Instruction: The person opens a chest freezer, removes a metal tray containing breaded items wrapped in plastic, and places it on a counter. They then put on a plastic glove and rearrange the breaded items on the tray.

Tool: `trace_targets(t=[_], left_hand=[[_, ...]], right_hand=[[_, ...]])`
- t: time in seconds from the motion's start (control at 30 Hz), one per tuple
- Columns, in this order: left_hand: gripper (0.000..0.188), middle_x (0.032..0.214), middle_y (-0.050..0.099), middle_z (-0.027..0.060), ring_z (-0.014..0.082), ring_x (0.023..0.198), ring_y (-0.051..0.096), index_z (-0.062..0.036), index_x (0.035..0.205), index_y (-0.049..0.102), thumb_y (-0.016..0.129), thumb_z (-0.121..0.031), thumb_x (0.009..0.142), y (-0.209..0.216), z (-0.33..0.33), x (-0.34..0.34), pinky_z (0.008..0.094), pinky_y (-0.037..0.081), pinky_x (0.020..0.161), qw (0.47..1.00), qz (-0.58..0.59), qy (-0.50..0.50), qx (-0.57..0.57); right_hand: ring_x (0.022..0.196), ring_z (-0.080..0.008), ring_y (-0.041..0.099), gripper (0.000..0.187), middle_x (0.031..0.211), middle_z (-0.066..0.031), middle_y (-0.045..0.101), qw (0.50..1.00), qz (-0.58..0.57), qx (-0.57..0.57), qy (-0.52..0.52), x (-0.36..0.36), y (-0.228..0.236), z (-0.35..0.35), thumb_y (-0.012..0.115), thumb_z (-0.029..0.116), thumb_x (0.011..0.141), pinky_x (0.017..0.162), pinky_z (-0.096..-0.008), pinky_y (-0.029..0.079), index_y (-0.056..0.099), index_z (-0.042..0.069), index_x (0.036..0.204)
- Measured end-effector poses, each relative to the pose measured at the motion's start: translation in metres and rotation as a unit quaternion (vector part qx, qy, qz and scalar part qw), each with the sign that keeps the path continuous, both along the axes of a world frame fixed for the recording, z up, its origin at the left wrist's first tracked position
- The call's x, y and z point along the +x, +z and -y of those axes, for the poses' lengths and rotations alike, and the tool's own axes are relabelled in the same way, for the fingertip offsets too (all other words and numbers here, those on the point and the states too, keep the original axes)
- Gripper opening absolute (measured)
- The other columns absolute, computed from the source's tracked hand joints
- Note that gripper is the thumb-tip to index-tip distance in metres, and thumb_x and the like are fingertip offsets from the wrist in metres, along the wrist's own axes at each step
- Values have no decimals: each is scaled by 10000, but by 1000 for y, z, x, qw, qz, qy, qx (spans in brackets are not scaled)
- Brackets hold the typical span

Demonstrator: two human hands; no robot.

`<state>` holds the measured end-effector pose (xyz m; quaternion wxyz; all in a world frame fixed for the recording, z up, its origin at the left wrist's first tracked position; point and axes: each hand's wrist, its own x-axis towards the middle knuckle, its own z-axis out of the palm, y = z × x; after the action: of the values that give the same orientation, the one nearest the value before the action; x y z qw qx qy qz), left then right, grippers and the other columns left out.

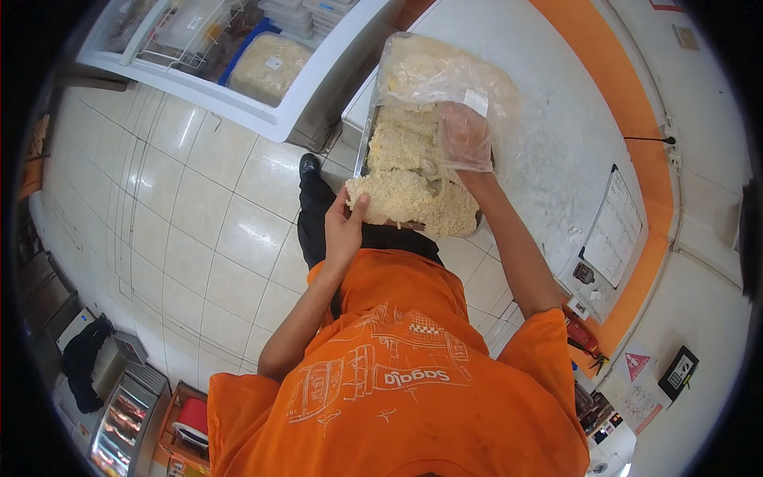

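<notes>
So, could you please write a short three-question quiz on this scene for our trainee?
1. Which hand is covered with clear plastic?
2. True or false: the left hand is well away from the crumb-coated food.
3. Fill in the blank (near or far): the clear bag lies at the ____ end of the metal tray, as seen by the person.

Key:
1. The right hand.
2. False; its thumb lies on the food.
3. Far.

White lettering (421, 377) on orange shirt (493, 425), red triangular wall sign (637, 364), blurred writing (610, 230) on whiteboard (625, 213)
</notes>
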<state>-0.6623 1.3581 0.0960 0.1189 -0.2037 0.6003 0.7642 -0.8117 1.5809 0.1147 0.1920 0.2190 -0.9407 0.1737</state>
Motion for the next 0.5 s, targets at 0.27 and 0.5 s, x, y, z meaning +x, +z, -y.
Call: trace_targets(t=[0.27,0.5], left_hand=[[446,1105,649,79,94,971,582,55,1302,514,576,-238,973,1,0,-1,240,456,862,1000,1,-2,-9],[462,1100,650,94,103,960,585,70,1299,509,579,-247,970,-8,4,2,244,457,854,999,4,-7,-41]], right_hand=[[941,-325,618,299,1093,-150,611,978,-84,180,-60,-20,-9,23,580,129,812,738,-419,545,651,88,1099],[906,-387,657,234,965,-218,671,923,297,192,-153,-41,25,52,510,125,863,798,-489,526,686,18,974]])
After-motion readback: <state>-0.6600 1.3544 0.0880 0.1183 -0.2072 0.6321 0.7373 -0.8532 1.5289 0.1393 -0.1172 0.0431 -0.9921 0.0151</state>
